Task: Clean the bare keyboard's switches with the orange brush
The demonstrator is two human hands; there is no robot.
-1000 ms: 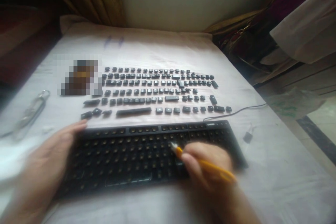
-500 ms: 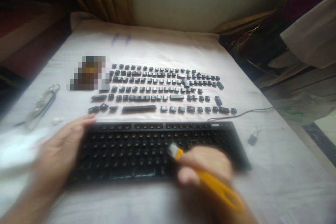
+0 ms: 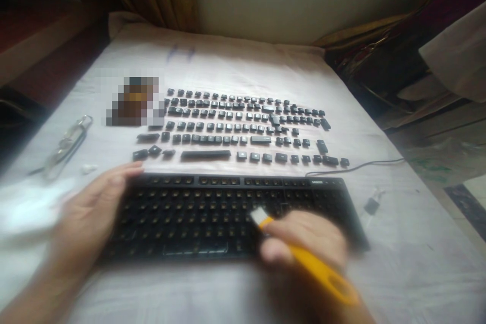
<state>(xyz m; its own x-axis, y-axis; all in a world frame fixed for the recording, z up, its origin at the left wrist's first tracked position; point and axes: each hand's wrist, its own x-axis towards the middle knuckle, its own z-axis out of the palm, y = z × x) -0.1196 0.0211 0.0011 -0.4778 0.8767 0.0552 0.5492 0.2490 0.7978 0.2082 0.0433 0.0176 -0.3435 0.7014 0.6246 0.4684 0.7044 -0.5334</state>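
Note:
A black keyboard (image 3: 197, 249) lies with its keycaps off, showing rows of bare key sockets. At its left end, my left hand (image 3: 93, 207) grips the edge, the fingers reaching along the side and over the top corner. A yellow-handled paintbrush (image 3: 322, 271) is held in my right hand (image 3: 304, 243), thumb and fingers closed around the handle. Its pale bristles point up and left over the socket rows, right of the middle; blur hides whether they touch. Behind the keyboard, loose black keycaps (image 3: 206, 155) are laid out in several rows, with the long space bar in front.
A light cloth (image 3: 235, 298) covers the table. Clear-framed glasses (image 3: 70, 142) lie at left, near a pixelated item (image 3: 134, 101). White crumpled material (image 3: 30, 212) is at the left edge. The cable (image 3: 364, 166) runs right, above a small dark object (image 3: 372, 205).
The whole view has shifted slightly, so the scene sits a little further right. The paintbrush has moved slightly rightward over the sockets. My left hand keeps its place on the keyboard.

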